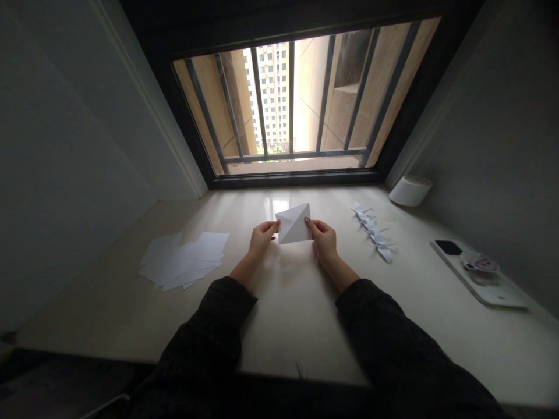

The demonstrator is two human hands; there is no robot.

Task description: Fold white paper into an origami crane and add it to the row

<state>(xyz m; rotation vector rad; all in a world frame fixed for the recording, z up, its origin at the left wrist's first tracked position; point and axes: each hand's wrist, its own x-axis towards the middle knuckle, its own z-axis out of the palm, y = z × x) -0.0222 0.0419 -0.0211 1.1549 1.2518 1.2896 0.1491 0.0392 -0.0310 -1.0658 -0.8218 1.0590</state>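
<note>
A: Where to look for the paper (pixel 293 224)?
B: In the middle, toward the far side of the counter (pixel 297 337). White, folded, with a diagonal crease running from near left to far right.
A: Held how?
B: Pinched at the left edge by thumb and fingers of the left hand (pixel 262 237), at the right edge likewise by the right hand (pixel 323 237). Grasped firmly or lightly? Impossible to tell.
A: And to the left?
B: Overlapping in a loose spread: white sheets (pixel 190 259).
A: To the right?
B: In a row from far to near, small folded shapes (pixel 374 234). Farther right, lying back up, a phone (pixel 493 291) with a printed grip (pixel 480 262). At the far right, near the window (pixel 297 181), a white cylinder (pixel 410 191).
A: Anything to read?
B: On the grip, a pinkish picture; too small and blurred for lettering.
</note>
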